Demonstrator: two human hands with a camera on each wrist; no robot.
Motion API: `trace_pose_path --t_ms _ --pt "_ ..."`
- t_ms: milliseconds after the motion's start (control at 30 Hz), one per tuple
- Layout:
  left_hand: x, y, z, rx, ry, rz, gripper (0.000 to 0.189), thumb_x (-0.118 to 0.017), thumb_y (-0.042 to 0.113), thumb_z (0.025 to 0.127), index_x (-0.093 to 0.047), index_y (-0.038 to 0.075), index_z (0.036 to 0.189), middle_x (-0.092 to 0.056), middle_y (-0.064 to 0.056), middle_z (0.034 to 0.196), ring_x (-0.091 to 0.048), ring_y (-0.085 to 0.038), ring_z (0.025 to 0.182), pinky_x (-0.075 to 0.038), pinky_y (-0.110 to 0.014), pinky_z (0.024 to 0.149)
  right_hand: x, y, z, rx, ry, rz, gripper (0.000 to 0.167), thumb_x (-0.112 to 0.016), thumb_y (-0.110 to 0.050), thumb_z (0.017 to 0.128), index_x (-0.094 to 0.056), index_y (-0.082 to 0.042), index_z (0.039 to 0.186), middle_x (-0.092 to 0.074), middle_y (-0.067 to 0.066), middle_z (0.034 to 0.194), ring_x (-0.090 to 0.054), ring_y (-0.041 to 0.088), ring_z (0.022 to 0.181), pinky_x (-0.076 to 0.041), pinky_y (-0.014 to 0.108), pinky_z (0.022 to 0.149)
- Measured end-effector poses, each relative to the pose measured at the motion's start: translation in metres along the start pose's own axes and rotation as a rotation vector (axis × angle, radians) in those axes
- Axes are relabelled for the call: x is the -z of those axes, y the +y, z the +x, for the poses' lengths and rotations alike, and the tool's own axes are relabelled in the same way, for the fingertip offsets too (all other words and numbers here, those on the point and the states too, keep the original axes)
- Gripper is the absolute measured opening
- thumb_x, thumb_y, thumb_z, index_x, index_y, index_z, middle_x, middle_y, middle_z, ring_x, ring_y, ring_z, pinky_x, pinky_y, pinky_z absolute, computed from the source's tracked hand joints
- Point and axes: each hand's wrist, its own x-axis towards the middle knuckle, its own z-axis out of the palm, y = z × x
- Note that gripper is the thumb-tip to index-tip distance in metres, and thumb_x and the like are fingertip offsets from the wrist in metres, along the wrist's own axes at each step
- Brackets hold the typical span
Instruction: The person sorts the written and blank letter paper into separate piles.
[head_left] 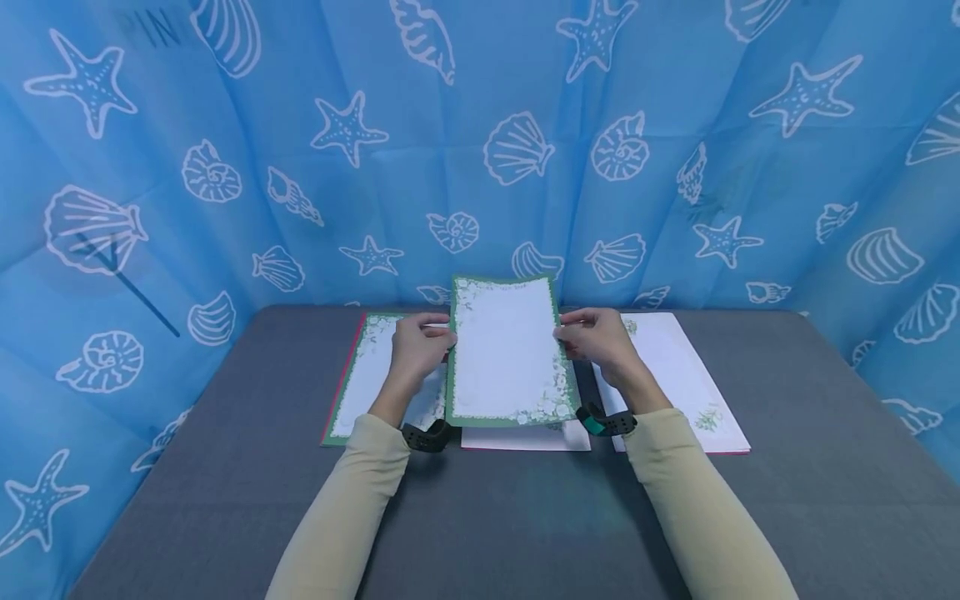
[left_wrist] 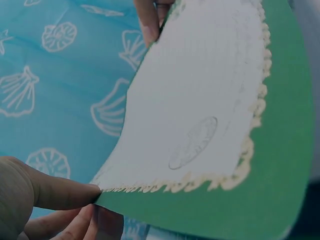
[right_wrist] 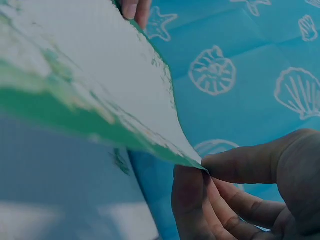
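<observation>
Both hands hold up a green-bordered sheet of paper with a floral frame, its white middle facing the head view. My left hand pinches its left edge between thumb and fingers; the left wrist view shows the thumb on the printed face and the fingers behind. At the opposite edge my right hand pinches the sheet the same way. The paper bows between the two grips in the wrist views. Below it, a white sheet on the table shows only its lower strip.
On the left lies a green-bordered floral sheet with a red edge under it. A white sheet with green leaf prints lies to the right, a red edge showing beneath. The grey table backs onto a blue shell-patterned curtain.
</observation>
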Motion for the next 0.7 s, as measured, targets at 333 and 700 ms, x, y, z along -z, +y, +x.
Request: trace_pose_path --t_ms 333,700 --pt "0.036 -0.017 0.005 0.056 0.019 0.031 0.032 -0.066 0.005 0.096 -0.067 0.004 0.128 -0.069 -0.019 0.116 -0.069 -0.03 0.098 -0.059 -0.04 0.079 -0.047 -0.002 0.008 -0.011 -0.003 0.027 0.03 -0.064 -0.007 0.097 -0.064 0.009 0.122 -0.071 0.022 0.101 -0.071 0.023 0.078 -0.061 0.04 0.076" --pt "0.079 -0.03 0.008 0.091 0.005 0.077 0.035 -0.06 0.006 0.099 -0.062 -0.001 0.133 -0.063 -0.025 0.124 -0.064 -0.034 0.106 -0.056 -0.042 0.083 -0.103 -0.006 0.013 -0.037 0.015 0.061 0.022 -0.066 -0.006 0.095 -0.066 0.005 0.114 -0.071 0.018 0.091 -0.072 0.023 0.07 -0.061 0.037 0.069"
